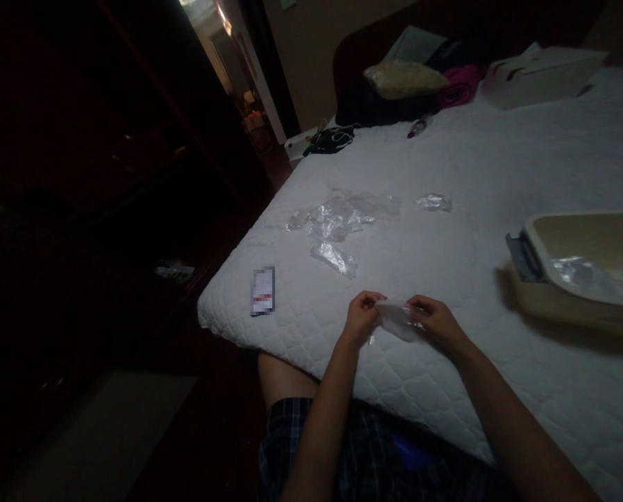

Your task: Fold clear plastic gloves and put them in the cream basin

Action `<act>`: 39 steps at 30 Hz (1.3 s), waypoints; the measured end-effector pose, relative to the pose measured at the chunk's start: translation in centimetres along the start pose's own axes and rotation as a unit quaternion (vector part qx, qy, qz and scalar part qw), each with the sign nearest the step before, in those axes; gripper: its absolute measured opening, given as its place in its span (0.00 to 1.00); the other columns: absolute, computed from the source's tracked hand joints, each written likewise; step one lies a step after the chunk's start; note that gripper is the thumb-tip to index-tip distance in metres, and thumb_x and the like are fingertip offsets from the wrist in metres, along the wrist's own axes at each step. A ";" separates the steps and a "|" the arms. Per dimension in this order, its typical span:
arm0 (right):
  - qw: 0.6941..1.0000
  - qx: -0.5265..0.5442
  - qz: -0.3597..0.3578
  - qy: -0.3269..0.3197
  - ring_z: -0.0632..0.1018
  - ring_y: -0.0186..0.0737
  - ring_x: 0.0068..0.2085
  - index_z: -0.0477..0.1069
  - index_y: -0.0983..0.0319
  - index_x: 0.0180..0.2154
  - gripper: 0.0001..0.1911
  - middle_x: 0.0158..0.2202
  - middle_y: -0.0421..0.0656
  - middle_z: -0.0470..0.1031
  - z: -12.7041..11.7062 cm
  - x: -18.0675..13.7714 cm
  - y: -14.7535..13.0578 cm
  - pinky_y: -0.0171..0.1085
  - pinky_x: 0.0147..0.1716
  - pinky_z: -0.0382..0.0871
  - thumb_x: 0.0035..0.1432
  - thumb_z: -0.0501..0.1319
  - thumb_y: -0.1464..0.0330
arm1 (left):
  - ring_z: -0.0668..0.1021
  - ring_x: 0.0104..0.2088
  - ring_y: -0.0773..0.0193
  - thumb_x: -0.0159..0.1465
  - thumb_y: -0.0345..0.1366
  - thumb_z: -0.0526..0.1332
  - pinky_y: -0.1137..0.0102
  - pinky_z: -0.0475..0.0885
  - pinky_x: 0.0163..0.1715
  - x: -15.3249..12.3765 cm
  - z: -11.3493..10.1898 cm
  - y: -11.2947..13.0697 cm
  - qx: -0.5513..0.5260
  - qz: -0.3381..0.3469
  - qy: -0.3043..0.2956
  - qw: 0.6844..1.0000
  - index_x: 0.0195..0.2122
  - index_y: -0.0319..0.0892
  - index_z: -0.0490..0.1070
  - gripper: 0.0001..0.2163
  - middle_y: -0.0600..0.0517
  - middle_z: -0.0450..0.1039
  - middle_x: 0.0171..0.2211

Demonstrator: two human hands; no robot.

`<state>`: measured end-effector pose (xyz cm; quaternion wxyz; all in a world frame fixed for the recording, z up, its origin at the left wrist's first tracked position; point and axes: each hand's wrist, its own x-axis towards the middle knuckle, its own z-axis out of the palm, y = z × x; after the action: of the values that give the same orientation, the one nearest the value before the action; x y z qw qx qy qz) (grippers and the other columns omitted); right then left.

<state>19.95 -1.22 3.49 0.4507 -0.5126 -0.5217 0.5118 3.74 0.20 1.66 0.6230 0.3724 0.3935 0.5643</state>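
Note:
Between my two hands, just above the near edge of the bed, a clear plastic bag [399,321] is stretched out. My left hand [362,318] pinches its left end, and my right hand [435,322] grips the right end with fingers closed. Farther up the quilted white bedcover lies a loose pile of clear plastic bags [335,217]. Below that pile is a folded plastic bag [334,258], and a small crumpled one [435,202] rests off to the right.
A cream plastic bin [541,300] with grey handle stands at right, clear plastic inside. A phone [263,291] lies near the bed's left corner. At the back are a pillow [405,79], a pink rolled cloth [458,85], a white box [544,77] and cables [332,139].

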 end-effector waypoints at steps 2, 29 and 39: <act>0.999 0.037 0.004 0.032 0.71 0.34 0.24 0.70 0.61 0.25 0.14 0.23 0.39 0.72 -0.4 0.1 0.5 0.33 0.23 0.64 0.42 0.66 0.58 | 0.74 0.32 0.69 0.44 0.32 0.67 0.74 0.66 0.33 -0.2 -0.3 0.5 -0.028 -0.019 -0.012 0.999 0.25 0.39 0.68 0.09 0.52 0.73 0.33; 0.976 0.213 0.049 0.021 0.74 0.33 0.26 0.67 0.59 0.27 0.16 0.26 0.38 0.72 -1.0 0.1 0.9 0.33 0.26 0.70 0.39 0.70 0.60 | 0.72 0.25 0.72 0.43 0.38 0.72 0.76 0.64 0.29 -0.7 -0.8 0.2 -0.056 -0.131 -0.079 0.987 0.33 0.38 0.70 0.18 0.55 0.71 0.26; 0.969 0.233 0.025 0.075 0.72 0.33 0.24 0.63 0.58 0.26 0.16 0.23 0.36 0.69 -1.3 0.6 1.7 0.34 0.24 0.68 0.42 0.67 0.59 | 0.62 0.13 0.77 0.46 0.49 0.68 0.79 0.56 0.12 -0.7 -1.0 0.4 -0.023 -0.142 -0.065 0.987 0.25 0.37 0.66 0.19 0.59 0.61 0.16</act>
<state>21.29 -0.62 1.83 0.5825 -0.4435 -0.3394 0.5906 2.64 -0.42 1.61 0.7293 0.3340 0.3883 0.4536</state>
